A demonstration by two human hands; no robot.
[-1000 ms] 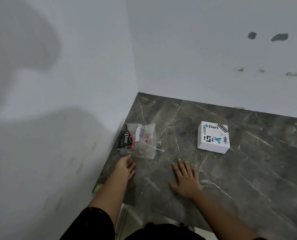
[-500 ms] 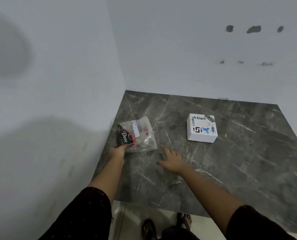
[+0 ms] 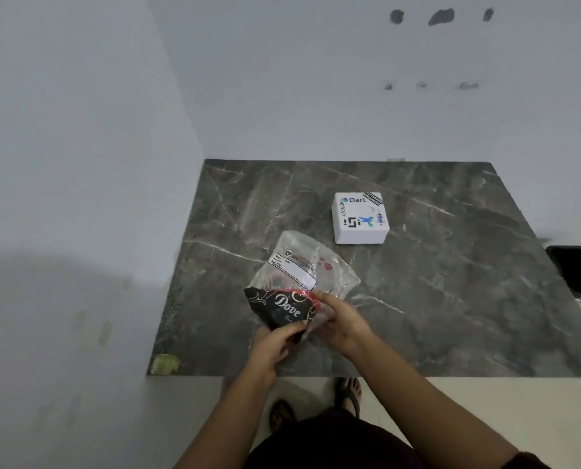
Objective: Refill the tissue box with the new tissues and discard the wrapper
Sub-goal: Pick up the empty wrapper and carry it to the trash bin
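Left hand point(image 3: 271, 343) and right hand point(image 3: 341, 324) grip tissue pack point(image 3: 297, 286)

A clear plastic tissue pack point(image 3: 302, 282), with a black "Dove" end and a white label, is being held tilted above the counter's near edge. A white square tissue box point(image 3: 360, 218), covered in stickers, is sitting flat farther back, well apart from it.

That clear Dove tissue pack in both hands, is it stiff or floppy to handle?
Probably floppy: the Dove tissue pack has crinkled clear film that bends where the left hand and right hand pinch its near end. Likely light, since fingertips alone hold it up. The glossy film may be slippery.
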